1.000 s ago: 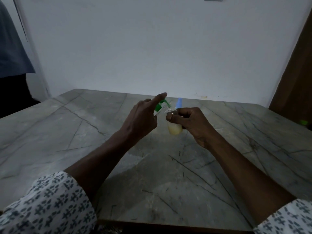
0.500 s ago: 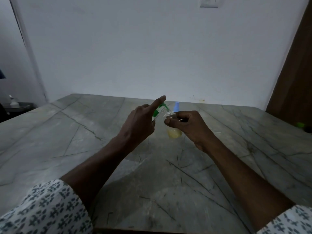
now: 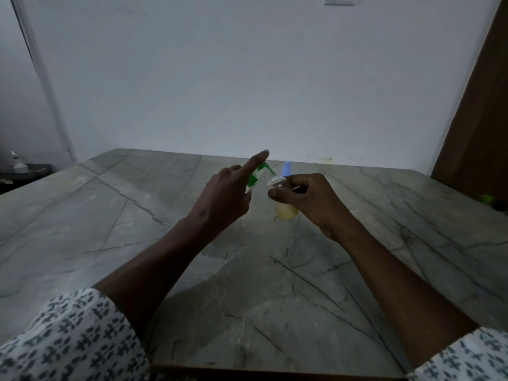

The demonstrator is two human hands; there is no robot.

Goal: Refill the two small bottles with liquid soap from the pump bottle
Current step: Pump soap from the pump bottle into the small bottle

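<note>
My left hand (image 3: 222,199) grips the pump bottle, whose green pump head (image 3: 259,173) shows above my knuckles; my index finger lies stretched over the pump top. The bottle's body is hidden behind that hand. My right hand (image 3: 310,202) holds a small clear bottle (image 3: 284,209), partly filled with pale yellow soap, with its open neck just under the green nozzle. A light blue pointed cap (image 3: 286,169) rises behind my right hand; what it sits on is hidden.
The grey marble table (image 3: 137,243) spreads wide around my hands, with a white wall behind it. A brown door stands at the right, with a small green object (image 3: 486,198) near the table's right edge. A dark shelf (image 3: 24,171) sits far left.
The view has shifted slightly. Both hands stay in nearly the same pose, the small bottle still held under the green nozzle with the left index finger over the pump.
</note>
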